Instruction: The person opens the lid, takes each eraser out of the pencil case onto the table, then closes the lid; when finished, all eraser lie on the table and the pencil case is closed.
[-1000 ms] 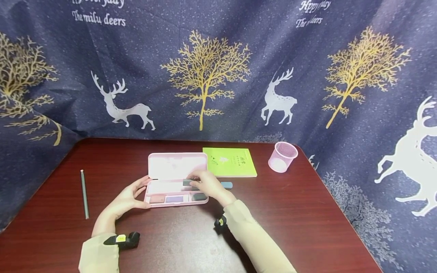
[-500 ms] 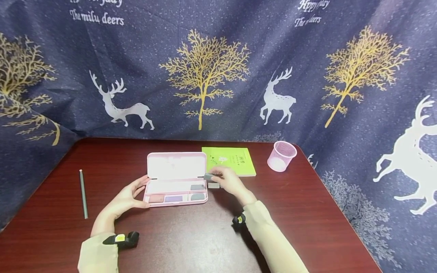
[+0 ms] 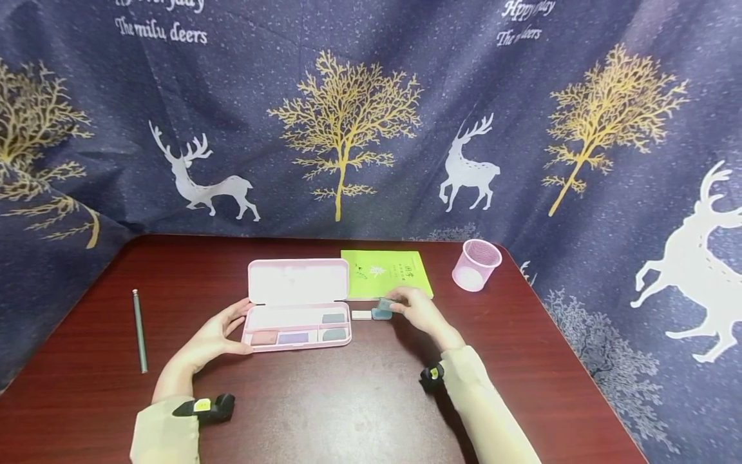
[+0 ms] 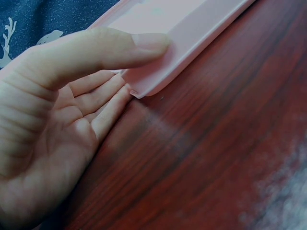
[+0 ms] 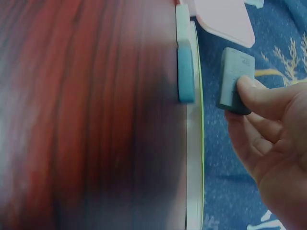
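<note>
A pink pencil case (image 3: 298,346) lies with its lid (image 3: 298,281) raised. My left hand (image 3: 204,336) holds its left end, thumb at the front corner and fingers behind; the thumb lies over the rim of the case (image 4: 192,48) in the left wrist view. Pink (image 3: 263,338), purple (image 3: 294,338) and green (image 3: 334,334) blocks lie in its front part, a dark grey-green one (image 3: 333,318) behind. My right hand (image 3: 426,316) pinches a grey-green block (image 5: 237,76) between thumb and fingers, above a blue block (image 5: 185,74) on the table. A white block (image 3: 361,315) touches the blue one's left end.
A green book (image 3: 394,274) lies behind the blocks, right of the lid. At the back right stands a pink mesh cup (image 3: 475,265). A dark green pencil (image 3: 140,332) lies at the left on the brown table (image 3: 324,412). A patterned cloth hangs behind.
My right hand has lifted a grey-green block out of the case and carried it right, over the blue block. White and blue blocks have come into view. My left hand stays at the case.
</note>
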Tool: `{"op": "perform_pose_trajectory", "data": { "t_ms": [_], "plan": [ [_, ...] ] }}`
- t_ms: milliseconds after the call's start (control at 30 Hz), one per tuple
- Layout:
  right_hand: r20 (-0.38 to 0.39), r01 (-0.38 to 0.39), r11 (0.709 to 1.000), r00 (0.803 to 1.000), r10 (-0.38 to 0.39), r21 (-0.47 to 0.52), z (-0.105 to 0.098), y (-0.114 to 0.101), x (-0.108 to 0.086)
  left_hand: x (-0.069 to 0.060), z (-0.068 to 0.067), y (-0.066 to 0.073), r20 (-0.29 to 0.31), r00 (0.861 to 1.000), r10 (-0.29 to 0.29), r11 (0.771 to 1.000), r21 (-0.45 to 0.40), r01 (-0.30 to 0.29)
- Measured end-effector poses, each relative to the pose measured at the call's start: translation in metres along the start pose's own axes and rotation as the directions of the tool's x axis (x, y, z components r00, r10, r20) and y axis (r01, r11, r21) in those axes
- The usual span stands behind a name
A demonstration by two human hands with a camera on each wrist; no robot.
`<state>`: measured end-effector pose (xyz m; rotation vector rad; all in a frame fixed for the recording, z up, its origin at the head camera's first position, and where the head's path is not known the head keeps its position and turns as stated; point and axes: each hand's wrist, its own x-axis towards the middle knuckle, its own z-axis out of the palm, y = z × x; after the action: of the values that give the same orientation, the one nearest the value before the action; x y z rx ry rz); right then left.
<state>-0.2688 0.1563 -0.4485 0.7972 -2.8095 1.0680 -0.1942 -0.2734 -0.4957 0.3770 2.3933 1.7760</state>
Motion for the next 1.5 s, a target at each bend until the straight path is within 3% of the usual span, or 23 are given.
{"op": "perform_pose_trajectory", "data": {
  "t_ms": [200,367,733,1500],
  "plan": [
    [-0.013,-0.027,0.999,1.0,0.026,-0.022,-0.008,0.018,-0.008,0.0,-0.001,0.001,-0.001,1.0,0.001,1.0,0.001,-0.001],
    [0.022,-0.061,0.997,0.998,0.063,-0.055,-0.013,0.026,-0.011,-0.001,-0.001,0.002,-0.005,1.0,0.005,1.0,0.013,-0.005],
    [0.12,-0.036,0.997,0.992,0.044,-0.07,-0.013,0.024,-0.011,-0.001,-0.002,0.0,-0.003,1.0,0.017,1.0,0.017,-0.017],
    [0.114,-0.076,0.987,0.989,0.092,-0.14,-0.013,0.024,-0.004,-0.001,0.0,0.0,-0.004,1.0,0.016,1.0,0.001,-0.016]
  ]
}}
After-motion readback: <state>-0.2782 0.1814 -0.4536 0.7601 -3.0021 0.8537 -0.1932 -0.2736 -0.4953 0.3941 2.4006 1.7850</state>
